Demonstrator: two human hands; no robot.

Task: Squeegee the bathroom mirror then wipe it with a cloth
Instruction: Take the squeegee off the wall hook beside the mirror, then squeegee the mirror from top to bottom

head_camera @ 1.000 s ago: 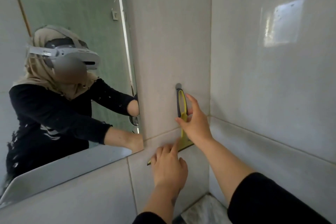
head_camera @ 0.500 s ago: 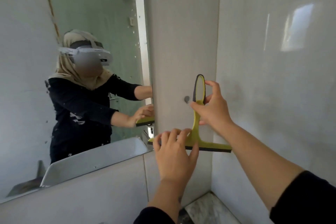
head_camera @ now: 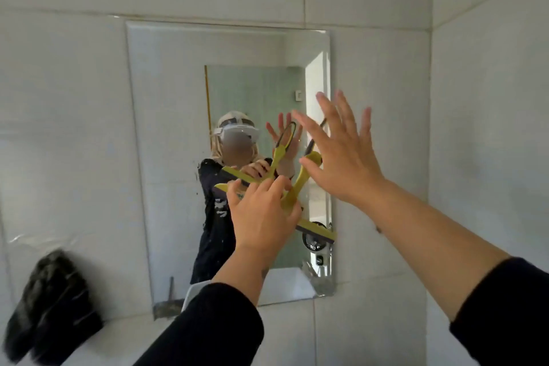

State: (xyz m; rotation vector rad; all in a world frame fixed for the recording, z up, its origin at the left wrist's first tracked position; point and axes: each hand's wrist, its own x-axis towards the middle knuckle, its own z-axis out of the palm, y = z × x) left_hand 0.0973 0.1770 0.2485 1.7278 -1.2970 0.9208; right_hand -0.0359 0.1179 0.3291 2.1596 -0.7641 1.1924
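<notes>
A rectangular mirror [head_camera: 166, 157] hangs on the white tiled wall ahead. In front of its right half I hold up a yellow-green squeegee [head_camera: 300, 184] with a dark rubber blade [head_camera: 318, 230] that slants down to the right. My left hand [head_camera: 261, 217] grips the squeegee near the blade's bar. Beside the handle's loop, my right hand [head_camera: 341, 151] is raised with its fingers spread, the thumb near the handle, holding nothing. The mirror reflects both hands, the squeegee and a person in a black top and headset.
A dark fuzzy cloth [head_camera: 50, 306] hangs at the lower left, near the wall. White tiled walls [head_camera: 490, 128] meet in a corner to the right of the mirror. The mirror's lower right corner [head_camera: 322, 288] looks chipped.
The squeegee came off its wall hook and moved left, in front of the mirror. My left hand took hold of it and my right hand let go and opened. The view swung left.
</notes>
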